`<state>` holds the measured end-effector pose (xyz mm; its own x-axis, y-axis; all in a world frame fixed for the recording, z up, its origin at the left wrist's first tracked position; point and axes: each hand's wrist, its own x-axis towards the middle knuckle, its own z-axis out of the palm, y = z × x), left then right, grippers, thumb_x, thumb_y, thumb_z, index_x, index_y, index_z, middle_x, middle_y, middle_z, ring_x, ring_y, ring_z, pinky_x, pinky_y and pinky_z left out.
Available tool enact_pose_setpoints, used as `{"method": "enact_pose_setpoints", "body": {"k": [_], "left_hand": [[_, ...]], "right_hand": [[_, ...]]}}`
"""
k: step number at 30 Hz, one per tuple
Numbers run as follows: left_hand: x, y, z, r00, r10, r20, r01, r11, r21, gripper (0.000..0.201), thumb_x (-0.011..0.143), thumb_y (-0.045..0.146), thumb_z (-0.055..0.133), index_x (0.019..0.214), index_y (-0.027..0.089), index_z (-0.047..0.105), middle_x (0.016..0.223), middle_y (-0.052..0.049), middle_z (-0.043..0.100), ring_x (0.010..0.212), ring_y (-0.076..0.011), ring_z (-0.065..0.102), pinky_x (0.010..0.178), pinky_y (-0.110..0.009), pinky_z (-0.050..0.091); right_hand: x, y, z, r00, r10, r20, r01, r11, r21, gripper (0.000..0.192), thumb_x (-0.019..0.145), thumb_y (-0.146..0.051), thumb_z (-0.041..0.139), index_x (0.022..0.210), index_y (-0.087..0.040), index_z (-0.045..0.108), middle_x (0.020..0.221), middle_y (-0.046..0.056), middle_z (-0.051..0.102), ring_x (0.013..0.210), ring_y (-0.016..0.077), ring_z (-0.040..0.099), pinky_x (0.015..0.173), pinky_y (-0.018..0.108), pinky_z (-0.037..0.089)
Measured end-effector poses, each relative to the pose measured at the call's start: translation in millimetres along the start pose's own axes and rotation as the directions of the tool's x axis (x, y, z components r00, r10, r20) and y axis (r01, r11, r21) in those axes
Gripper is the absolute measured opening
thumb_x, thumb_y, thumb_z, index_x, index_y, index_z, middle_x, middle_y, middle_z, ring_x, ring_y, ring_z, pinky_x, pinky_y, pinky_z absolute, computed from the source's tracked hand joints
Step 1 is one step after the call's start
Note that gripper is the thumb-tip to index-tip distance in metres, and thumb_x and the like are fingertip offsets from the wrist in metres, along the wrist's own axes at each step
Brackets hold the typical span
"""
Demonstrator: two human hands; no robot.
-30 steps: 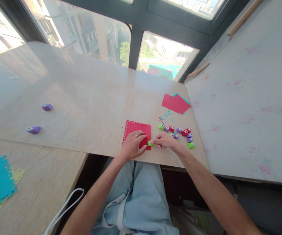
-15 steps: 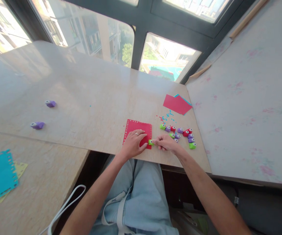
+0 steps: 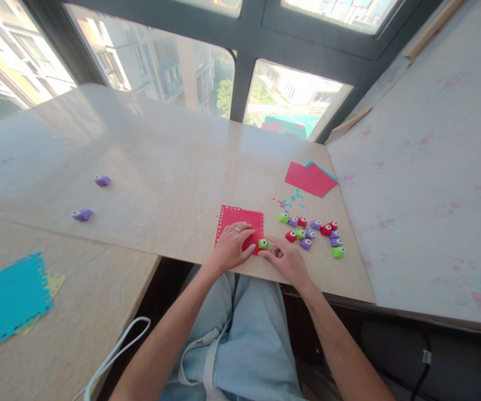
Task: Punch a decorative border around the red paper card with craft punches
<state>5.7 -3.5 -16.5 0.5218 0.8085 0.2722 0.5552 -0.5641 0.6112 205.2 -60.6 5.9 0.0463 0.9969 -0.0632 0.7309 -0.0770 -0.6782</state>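
A red sheet of paper (image 3: pixel 240 216) lies near the front edge of the table, with punched holes along its left, top and right edges. My left hand (image 3: pixel 234 248) rests on it, fingers stretched out and pressing it down. At the paper's right edge sits a green craft punch (image 3: pixel 263 244) with a white top. My right hand (image 3: pixel 286 256) grips that punch from its right side, thumb and fingertips against it. Right of this hand stand several more craft punches, among them a red punch (image 3: pixel 290 236), a purple punch (image 3: pixel 306 244) and a green punch (image 3: pixel 338 252).
Red and blue sheets (image 3: pixel 311 178) lie at the back right, with small paper scraps (image 3: pixel 294 197) before them. Purple punches (image 3: pixel 82 215) stand at the left. A blue punched sheet (image 3: pixel 10 301) covers part of a yellow one (image 3: pixel 56 283). A white cable (image 3: pixel 118 348) hangs at the front.
My right hand has shifted its hold on the green punch: the thumb has dropped from the punch's top to its lower side. The left hand stays on the paper. The view has shifted slightly.
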Motion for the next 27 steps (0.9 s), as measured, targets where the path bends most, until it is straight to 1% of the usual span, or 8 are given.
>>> {"method": "enact_pose_setpoints", "body": {"k": [2,4,9,15,19,23,25,27], "left_hand": [[0,-1,0.1,1.000,-0.002,-0.001,0.002,1.000,-0.001,0.031,0.088,0.031,0.063,0.118,0.021,0.065,0.130,-0.011,0.061,0.123,-0.0274,0.054,0.107,-0.046,0.042],[0,-2,0.1,1.000,-0.006,-0.001,0.006,1.000,-0.002,0.032,0.089,0.030,0.062,0.119,0.021,0.065,0.130,-0.011,0.061,0.123,-0.0272,0.054,0.107,-0.046,0.042],[-2,-3,-0.5,1.000,-0.015,-0.011,0.015,1.000,-0.002,0.031,0.089,0.029,0.062,0.119,0.021,0.065,0.130,-0.010,0.061,0.124,-0.0266,0.054,0.107,-0.045,0.043],[-1,-1,-1.9,1.000,-0.018,-0.020,0.018,1.000,0.012,0.030,0.090,0.028,0.061,0.118,0.021,0.065,0.129,-0.010,0.062,0.122,-0.0263,0.055,0.106,-0.045,0.044],[-1,0,-3.0,1.000,-0.015,-0.022,0.016,1.000,0.020,0.029,0.089,0.027,0.061,0.118,0.021,0.065,0.128,-0.010,0.062,0.121,-0.0263,0.055,0.105,-0.045,0.045],[-1,1,-3.7,1.000,-0.020,-0.022,0.020,1.000,0.010,0.030,0.089,0.025,0.061,0.118,0.021,0.065,0.128,-0.010,0.062,0.121,-0.0265,0.055,0.105,-0.046,0.045],[-1,1,-4.3,0.999,-0.022,-0.044,0.021,0.999,-0.025,0.029,0.088,0.025,0.061,0.117,0.021,0.065,0.126,-0.010,0.064,0.120,-0.0265,0.056,0.105,-0.047,0.045],[-2,1,-5.4,0.995,-0.018,-0.096,0.007,0.993,-0.119,0.026,0.089,0.024,0.060,0.115,0.020,0.066,0.122,-0.011,0.066,0.117,-0.0248,0.059,0.102,-0.045,0.047]], "right_hand": [[-2,-3,3,1.000,-0.009,-0.001,0.008,0.990,-0.140,0.042,0.087,-0.049,0.063,0.120,-0.025,0.069,0.069,0.001,0.065,0.065,0.0192,0.059,0.063,0.029,0.042],[-4,-2,4,1.000,-0.013,-0.020,0.009,0.981,-0.194,0.037,0.089,-0.047,0.061,0.116,-0.024,0.071,0.070,0.002,0.067,0.066,0.0204,0.061,0.064,0.030,0.043],[-8,10,0,0.996,-0.015,-0.085,-0.003,0.980,-0.200,0.041,0.091,-0.051,0.057,0.115,-0.022,0.071,0.076,0.006,0.071,0.069,0.0228,0.063,0.067,0.032,0.045],[-16,22,-1,0.973,0.055,-0.223,-0.109,0.964,-0.242,0.044,0.091,-0.047,0.055,0.123,-0.019,0.068,0.071,0.006,0.069,0.066,0.0242,0.063,0.064,0.032,0.042],[-17,19,5,0.936,0.096,-0.340,-0.173,0.963,-0.206,0.044,0.092,-0.043,0.051,0.124,-0.018,0.068,0.069,0.007,0.068,0.067,0.0254,0.063,0.064,0.033,0.041],[-17,15,8,0.901,0.134,-0.413,-0.204,0.971,-0.129,0.046,0.091,-0.043,0.049,0.125,-0.017,0.067,0.066,0.006,0.067,0.063,0.0242,0.062,0.064,0.033,0.041],[-17,14,8,0.888,0.153,-0.433,-0.197,0.979,-0.058,0.048,0.091,-0.045,0.049,0.126,-0.015,0.066,0.065,0.005,0.065,0.058,0.0223,0.059,0.063,0.032,0.042],[-18,15,8,0.882,0.164,-0.441,-0.174,0.985,0.018,0.049,0.091,-0.047,0.049,0.125,-0.015,0.065,0.064,0.004,0.064,0.056,0.0206,0.057,0.063,0.032,0.043]]}}
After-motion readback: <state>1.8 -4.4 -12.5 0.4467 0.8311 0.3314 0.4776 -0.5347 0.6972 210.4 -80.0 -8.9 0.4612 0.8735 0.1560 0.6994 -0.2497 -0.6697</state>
